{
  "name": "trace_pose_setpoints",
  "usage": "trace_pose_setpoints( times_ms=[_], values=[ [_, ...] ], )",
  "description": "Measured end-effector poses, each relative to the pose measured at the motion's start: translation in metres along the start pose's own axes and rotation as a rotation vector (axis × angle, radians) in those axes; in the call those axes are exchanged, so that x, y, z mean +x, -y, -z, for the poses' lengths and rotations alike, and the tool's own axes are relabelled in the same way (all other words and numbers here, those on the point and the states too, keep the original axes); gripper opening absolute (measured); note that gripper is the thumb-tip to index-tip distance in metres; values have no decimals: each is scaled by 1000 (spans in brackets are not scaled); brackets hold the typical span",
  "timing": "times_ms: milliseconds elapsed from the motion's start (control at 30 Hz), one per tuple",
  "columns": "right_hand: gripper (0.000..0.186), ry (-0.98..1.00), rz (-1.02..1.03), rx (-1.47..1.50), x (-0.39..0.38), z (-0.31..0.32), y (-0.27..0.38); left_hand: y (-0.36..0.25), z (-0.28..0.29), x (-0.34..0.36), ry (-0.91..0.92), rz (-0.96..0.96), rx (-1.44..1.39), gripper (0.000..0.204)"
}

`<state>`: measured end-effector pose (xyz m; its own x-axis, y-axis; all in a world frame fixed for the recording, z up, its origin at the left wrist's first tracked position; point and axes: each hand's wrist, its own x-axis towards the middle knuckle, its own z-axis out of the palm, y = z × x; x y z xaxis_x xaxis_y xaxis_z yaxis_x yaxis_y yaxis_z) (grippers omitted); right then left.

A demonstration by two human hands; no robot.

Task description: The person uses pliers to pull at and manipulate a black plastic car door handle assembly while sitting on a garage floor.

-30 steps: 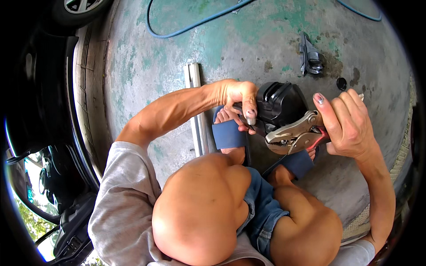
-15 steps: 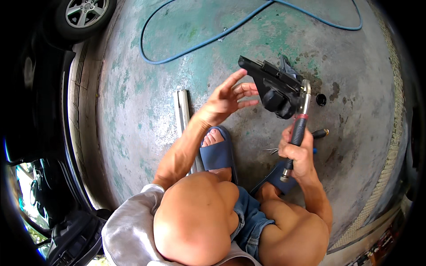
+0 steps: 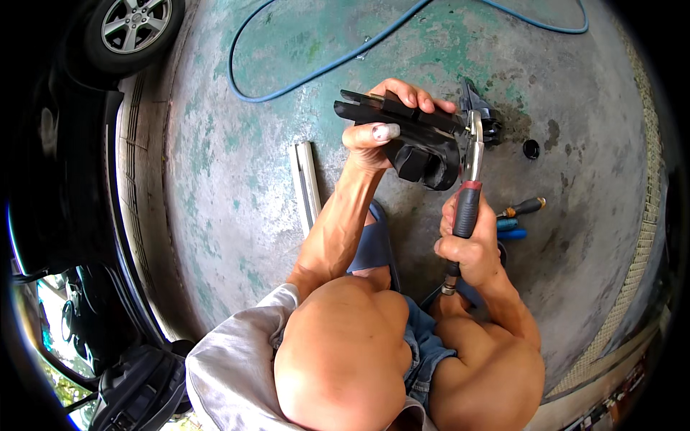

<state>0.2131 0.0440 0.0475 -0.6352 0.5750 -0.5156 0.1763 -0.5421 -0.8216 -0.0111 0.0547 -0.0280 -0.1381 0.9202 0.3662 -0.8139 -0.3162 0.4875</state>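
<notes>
My left hand (image 3: pixel 384 122) is closed around a black moulded plastic part (image 3: pixel 424 136), thumb below and fingers over its upper edge. The part is long, with a rounded hollow section underneath, and is held tilted above the floor. In a fist, my right hand (image 3: pixel 471 241) grips a hand tool (image 3: pixel 468 190) with a silver metal head, a red band, a black grip and a metal fitting at its lower end. Its head lies against the right end of the black part; the exact contact there is hard to make out.
On the floor to the right lie a screwdriver (image 3: pixel 527 207), blue-handled tools (image 3: pixel 510 233) and a black ring-shaped cap (image 3: pixel 530 149). Another black part (image 3: pixel 480 108) lies beyond. A metal rail (image 3: pixel 305 179) is at left; a blue hose (image 3: pixel 316 80) curves behind. A black car (image 3: pixel 61 172) stands far left.
My left hand, earlier spread with only a fingertip at the part's end, now wraps around it. The part and the tool in my right hand have shifted left.
</notes>
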Motion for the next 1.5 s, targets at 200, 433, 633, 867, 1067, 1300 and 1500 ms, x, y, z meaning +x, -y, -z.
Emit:
trace_pose_setpoints(
  times_ms=[200,433,633,867,1067,1300,1500],
  values=[
    [92,-125,261,-371,1,-2,1,4,-49,-10,-287,-51,-119,43],
    [101,-207,688,-737,28,20,-15,5,-68,-15,-669,-39,-346,42],
    [99,-222,1238,-1240,66,80,7,9,-71,-23,-726,91,-464,42],
    [86,-40,1657,-1478,89,117,70,16,-66,-23,-727,241,-548,46],
    [103,-148,1148,-1322,54,95,21,-1,-59,-26,-638,375,-792,66],
    [99,-18,-75,-109,8,46,-16,12,-36,-78,-587,342,412,91],
    [104,269,-268,326,-15,28,-7,14,-30,-19,-280,82,267,130]
  ],
)
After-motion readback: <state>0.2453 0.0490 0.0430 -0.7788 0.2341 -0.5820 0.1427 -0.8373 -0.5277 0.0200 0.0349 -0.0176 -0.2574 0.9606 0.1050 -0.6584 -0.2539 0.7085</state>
